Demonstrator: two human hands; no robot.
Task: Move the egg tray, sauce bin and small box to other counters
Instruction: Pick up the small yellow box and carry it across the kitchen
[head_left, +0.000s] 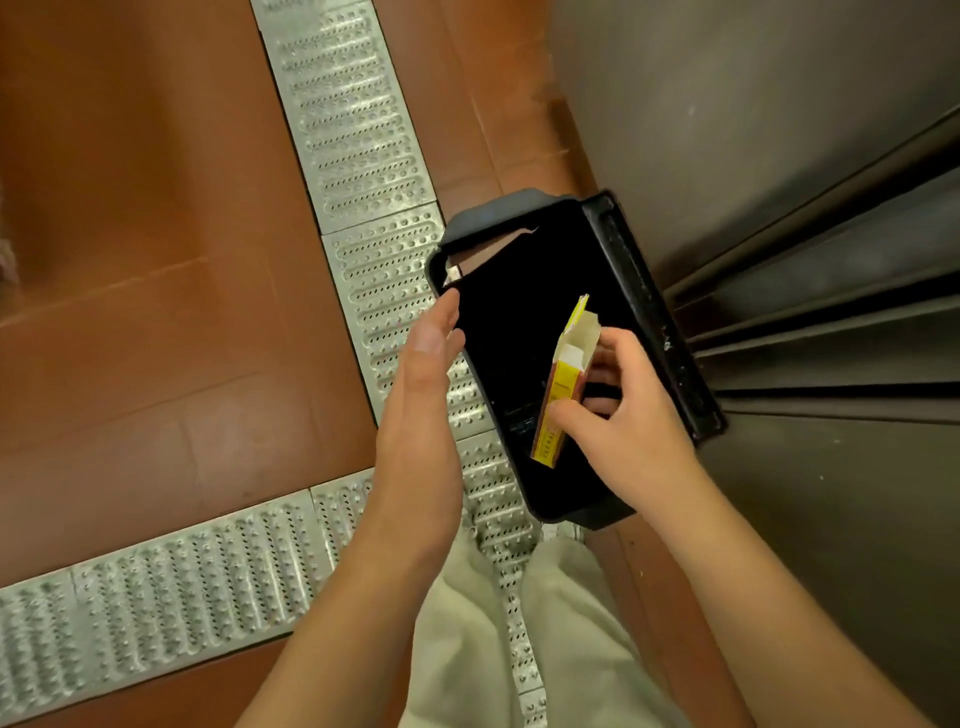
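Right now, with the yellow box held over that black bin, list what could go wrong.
1. The small yellow box has its top flap open and is tilted, so anything inside might spill into the black bin.
2. The right hand only pinches the box; a loose grip could drop it.
3. The left hand is flat against the bin's rim, not holding, so the bin could shift.

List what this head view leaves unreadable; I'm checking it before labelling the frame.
- Inside of the black bin: too dark to see any contents.
- Print on the yellow box: too small and blurred.
- Right hand fingers behind the box: hidden by it.
- Left hand and bin rim: contact unclear.
- Egg tray and counters: outside the frame.
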